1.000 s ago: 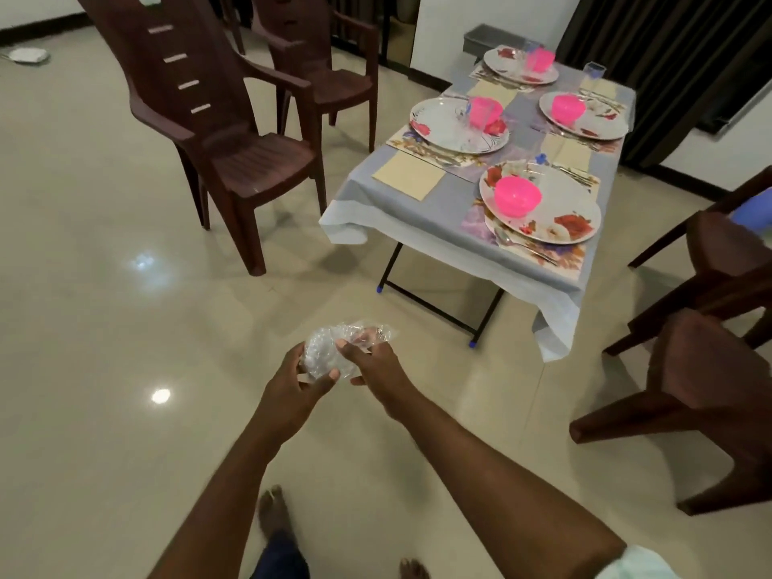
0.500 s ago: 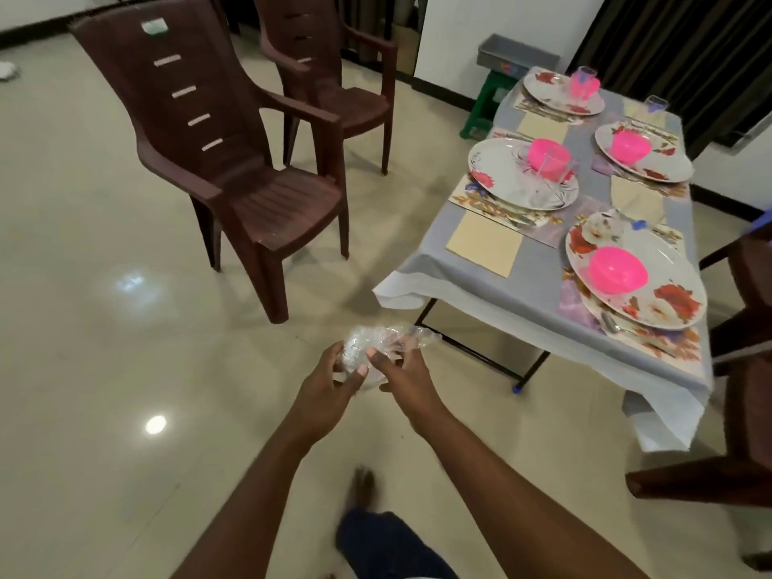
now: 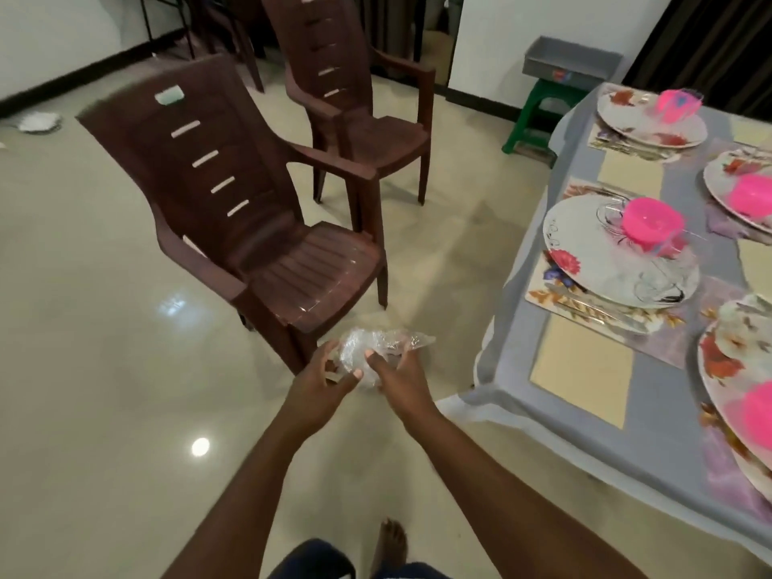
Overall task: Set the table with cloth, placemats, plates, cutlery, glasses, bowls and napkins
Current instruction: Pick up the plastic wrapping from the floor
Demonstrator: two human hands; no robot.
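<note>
We hold a crumpled clear plastic wrapper (image 3: 378, 348) out in front of us above the floor, our left hand (image 3: 319, 388) and right hand (image 3: 401, 384) close together and both curled onto it, the left thumb pressing its underside and the right thumb on its front. Against half a second ago, the desk (image 3: 585, 403) has slid to the right edge of the view and looms larger, while the nearer brown plastic chair (image 3: 234, 227) has moved toward the middle; the wrapper and the hands sit in the same pose as before. We read that as us walking alongside the desk, past its near corner, carrying the wrapper away from it. On the desk the grey cloth (image 3: 505, 348) carries floral placemats, and on the one nearest the chair sits a flowered plate (image 3: 601, 261) with a pink bowl (image 3: 651, 221) on it and cutlery (image 3: 601, 305) lying along its near side. A beige napkin (image 3: 580, 369) lies flat on the cloth just on our side of that placemat. A glass seems to stand by the pink bowl, though blur keeps us from being sure. Since every setting in view shows its plate and bowl, we judge the laying is near its end and what we hold is leftover packaging, likely bound for disposal beyond the chair rather than for the desk.
</note>
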